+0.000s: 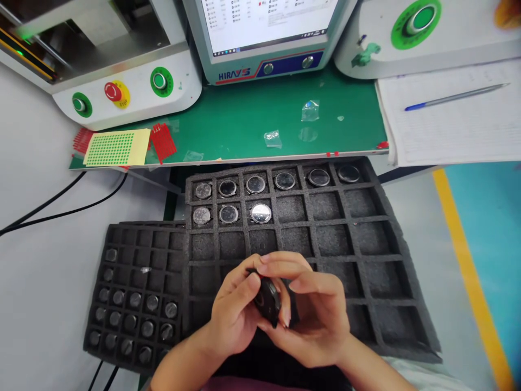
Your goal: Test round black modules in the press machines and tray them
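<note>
Above the near part of a dark foam tray (291, 209), my two hands hold a black round watch case (267, 297), turned on edge. My left hand (234, 312) is closed on it, with the thumb along its upper left side. Curled around its right side, my right hand (315, 309) has fingertips at the top and bottom of the case. Part of the case is hidden by the fingers. Several round watch cases sit in the tray's two far rows, among them one with a bright, reflecting face (261, 213).
A second, lower foam tray (174, 260) with several small round parts stands at the left. Beyond lies a green bench (244, 117) with a yellow sticker sheet (116, 147), a monitor (268, 32) and machine buttons (160, 81). A pen (451, 99) rests on papers (451, 136) at the right.
</note>
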The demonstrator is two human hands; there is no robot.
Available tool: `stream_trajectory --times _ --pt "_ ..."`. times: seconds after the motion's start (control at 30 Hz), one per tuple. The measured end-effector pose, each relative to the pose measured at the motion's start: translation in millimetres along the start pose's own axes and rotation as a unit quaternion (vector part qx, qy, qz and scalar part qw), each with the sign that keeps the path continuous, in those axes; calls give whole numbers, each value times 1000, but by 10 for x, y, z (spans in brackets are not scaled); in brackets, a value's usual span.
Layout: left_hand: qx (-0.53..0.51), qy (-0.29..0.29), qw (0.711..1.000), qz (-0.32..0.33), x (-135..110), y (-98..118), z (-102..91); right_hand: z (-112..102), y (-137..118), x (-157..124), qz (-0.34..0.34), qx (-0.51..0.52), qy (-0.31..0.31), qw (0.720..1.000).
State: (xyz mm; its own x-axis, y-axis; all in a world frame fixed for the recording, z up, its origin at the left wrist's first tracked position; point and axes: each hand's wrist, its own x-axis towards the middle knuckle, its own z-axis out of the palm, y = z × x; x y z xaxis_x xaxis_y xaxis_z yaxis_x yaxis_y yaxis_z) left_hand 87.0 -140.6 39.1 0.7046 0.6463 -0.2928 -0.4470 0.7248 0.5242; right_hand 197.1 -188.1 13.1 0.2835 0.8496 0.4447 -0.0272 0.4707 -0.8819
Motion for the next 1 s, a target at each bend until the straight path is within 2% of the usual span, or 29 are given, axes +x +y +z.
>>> stream_trajectory --times 0.1,0.2,0.37,0.43,0.47,0.57,0.63,0.73,0.8,0.93,1.0 --pt "-13 15 1000 3 -7 -14 -4 -20 22 10 4 2 -14 1000" --pt "-19 25 999 -25 8 -45 -28 -35 69 -38 27 18 -7 999" --pt "-49 33 989 -133 98 -33 -136 -71 159 -137 75 55 10 996" --pt "-33 41 983 -177 108 23 -207 -107 228 -128 107 60 30 992" --pt "-8 56 982 -178 97 62 -249 -131 280 -114 123 66 48 989" --pt "105 149 977 -111 16 204 -394 -225 501 -65 149 73 134 977" --pt "163 224 959 -59 -47 285 -478 -289 651 -56 159 64 182 968" --pt "198 301 933 -16 -86 317 -525 -347 773 -87 163 62 205 963" --pt "209 310 927 -7 -59 274 -498 -355 776 -120 159 64 203 964" --pt "242 290 926 -9 39 165 -412 -339 734 -163 155 68 190 967" --pt "313 294 903 26 40 162 -415 -335 738 -171 151 67 192 967"
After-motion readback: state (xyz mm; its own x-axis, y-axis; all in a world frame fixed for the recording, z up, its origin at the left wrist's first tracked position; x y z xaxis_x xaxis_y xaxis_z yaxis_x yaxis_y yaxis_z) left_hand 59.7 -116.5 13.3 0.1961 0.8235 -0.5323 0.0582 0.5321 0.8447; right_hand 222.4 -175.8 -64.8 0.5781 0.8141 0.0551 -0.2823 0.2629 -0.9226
